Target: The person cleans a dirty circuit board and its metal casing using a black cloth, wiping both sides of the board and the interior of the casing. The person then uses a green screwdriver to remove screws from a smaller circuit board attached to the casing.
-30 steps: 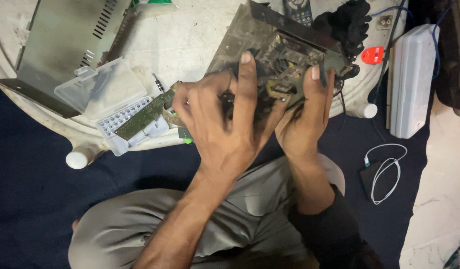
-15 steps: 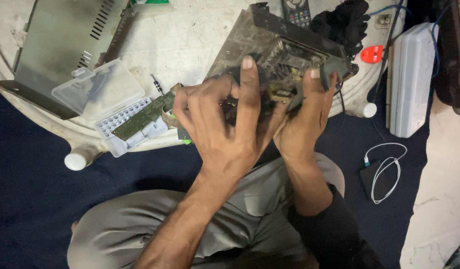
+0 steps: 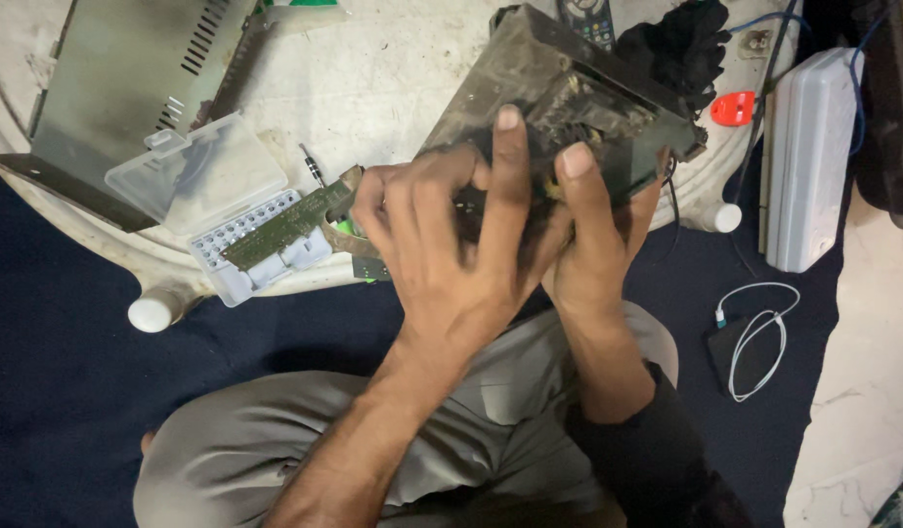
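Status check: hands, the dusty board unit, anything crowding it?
Left hand and right hand both grip the dusty board unit, tilted over the white table. Small green circuit board lies just left of it.

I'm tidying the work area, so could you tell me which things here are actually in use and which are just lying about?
In use:
left hand and right hand, both gripping the dusty circuit board.

Lying about:
metal cover
clear plastic case
small green board
black glove
white box
white cable
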